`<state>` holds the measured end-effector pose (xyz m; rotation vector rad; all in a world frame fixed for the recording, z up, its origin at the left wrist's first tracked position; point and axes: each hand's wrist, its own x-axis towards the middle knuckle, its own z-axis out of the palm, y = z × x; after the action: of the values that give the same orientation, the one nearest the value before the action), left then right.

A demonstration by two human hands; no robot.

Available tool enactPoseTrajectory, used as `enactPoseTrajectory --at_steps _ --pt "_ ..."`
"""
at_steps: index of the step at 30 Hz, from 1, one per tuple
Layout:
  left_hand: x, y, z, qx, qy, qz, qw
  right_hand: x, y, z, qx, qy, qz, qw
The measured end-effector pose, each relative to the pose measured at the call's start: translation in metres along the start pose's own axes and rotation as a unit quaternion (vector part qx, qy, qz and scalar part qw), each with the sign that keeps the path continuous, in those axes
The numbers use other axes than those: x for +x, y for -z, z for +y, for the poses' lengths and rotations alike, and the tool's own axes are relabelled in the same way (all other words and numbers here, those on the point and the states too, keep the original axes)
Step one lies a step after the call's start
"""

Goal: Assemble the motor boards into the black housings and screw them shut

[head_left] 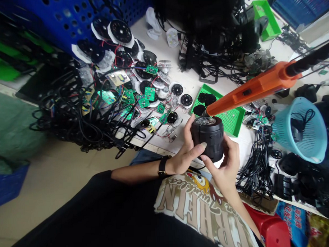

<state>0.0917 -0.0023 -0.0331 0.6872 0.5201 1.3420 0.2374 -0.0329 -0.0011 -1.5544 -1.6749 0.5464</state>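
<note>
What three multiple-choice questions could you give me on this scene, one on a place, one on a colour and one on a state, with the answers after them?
1. Where is the black cylinder?
A. Between the left hand and the right hand
B. On the floor
C. In a drawer

2. What colour is the tray behind the hands?
A. Red
B. Green
C. White

3. What state is the light blue basket in?
A. Empty
B. Holding a black cable
C. Full of loose screws

Answers:
1. A, because both hands wrap around it.
2. B, because its holed surface shows green.
3. B, because the black coil lies inside the basket.
</note>
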Motion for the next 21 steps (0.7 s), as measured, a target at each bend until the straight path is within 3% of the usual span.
enactPoseTrajectory --at_steps 4,9,18,21 --pt "0.001 0.003 0.005 0.043 0.025 -0.031 0.998 0.002 0.0 -0.002 0.009 -0.003 -0.009 1.0" --pt "0.0 0.003 0.006 0.084 0.036 0.005 0.996 0.004 0.0 -0.002 0.018 -0.01 -0.029 0.999" --pt "-0.002 0.0 0.006 0.094 0.037 0.008 0.995 0.0 -0.006 0.005 0.039 -0.008 -0.024 0.999" --pt "-0.008 -0.003 0.005 0.095 0.056 0.006 0.994 -0.006 -0.006 0.018 0.043 -0.009 -0.019 0.999"
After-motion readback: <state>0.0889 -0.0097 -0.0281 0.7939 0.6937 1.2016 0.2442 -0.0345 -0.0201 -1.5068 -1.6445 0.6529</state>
